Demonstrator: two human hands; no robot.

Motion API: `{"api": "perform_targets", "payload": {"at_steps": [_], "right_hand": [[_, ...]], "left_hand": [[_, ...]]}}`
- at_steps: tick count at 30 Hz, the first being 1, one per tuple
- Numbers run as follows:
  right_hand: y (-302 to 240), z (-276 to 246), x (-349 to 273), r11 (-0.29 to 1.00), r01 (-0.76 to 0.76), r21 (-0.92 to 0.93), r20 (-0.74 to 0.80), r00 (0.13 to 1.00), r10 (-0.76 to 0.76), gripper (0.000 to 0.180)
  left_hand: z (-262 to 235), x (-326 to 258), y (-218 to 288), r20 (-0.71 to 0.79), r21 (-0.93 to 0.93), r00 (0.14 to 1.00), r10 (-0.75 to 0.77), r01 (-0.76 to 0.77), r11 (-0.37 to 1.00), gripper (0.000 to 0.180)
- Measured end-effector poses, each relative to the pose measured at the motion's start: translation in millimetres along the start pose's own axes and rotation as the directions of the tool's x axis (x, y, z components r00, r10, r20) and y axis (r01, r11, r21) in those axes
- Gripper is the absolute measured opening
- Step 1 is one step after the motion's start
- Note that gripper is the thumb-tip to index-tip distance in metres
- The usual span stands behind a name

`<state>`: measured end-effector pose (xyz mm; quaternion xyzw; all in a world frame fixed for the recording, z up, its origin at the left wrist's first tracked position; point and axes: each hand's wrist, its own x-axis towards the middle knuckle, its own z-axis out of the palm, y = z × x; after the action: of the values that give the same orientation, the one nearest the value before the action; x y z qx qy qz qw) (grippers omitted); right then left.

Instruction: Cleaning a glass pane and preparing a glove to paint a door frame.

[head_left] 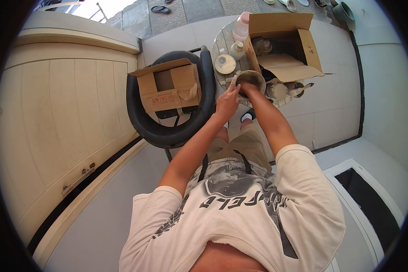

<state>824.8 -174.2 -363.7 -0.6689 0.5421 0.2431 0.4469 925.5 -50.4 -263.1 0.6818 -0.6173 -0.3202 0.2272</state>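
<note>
The right hand (pixel 246 92) goes down into the mouth of a round brownish pot (pixel 250 80) just above the middle of the frame, so its fingers are hidden inside and I cannot tell whether they are curled round something or spread flat against the inner wall. The left hand (pixel 227 100) rests against the pot's outer left side with the palm cupped and the fingers stretched upward along the rim, steadying it rather than clamping it. The pot stands on the near edge of a small round table (pixel 222 45), and that looks like the main hazard: a push from the hidden hand could slide or tip it off the edge toward the person's feet, since only an open palm checks it. The tabletop is crowded too, with a pale lidded jar (pixel 225 64), a pink-capped bottle (pixel 241 26), a small pump bottle (pixel 237 50) and a large open cardboard box (pixel 283 43) close around the pot, so a jerked elbow could knock one over. Both forearms reach up from the lower middle of the frame, nearly straight, converging at the pot. To the left, a smaller cardboard box (pixel 170 88) sits on a black round chair (pixel 167 131).
</note>
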Motion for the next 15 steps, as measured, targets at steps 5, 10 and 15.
{"api": "perform_targets", "payload": {"at_steps": [5,10,15], "right_hand": [[13.1,3.2,14.9,0.996,0.058,-0.07,0.027,0.998,-0.057,0.041],[38.0,-11.1,33.6,0.967,0.11,-0.229,0.052,0.994,-0.101,0.04],[18.1,-34.3,-0.2,0.89,0.192,-0.414,0.07,0.981,-0.179,0.037]], "left_hand": [[-1.2,1.9,4.6,0.062,-0.01,0.997,-0.039,0.04,0.999,0.058],[2.4,5.7,11.1,0.053,0.004,0.999,-0.013,0.013,1.0,0.057],[-2.9,0.2,2.7,0.045,0.011,0.998,-0.049,0.048,0.999,0.057]]}}
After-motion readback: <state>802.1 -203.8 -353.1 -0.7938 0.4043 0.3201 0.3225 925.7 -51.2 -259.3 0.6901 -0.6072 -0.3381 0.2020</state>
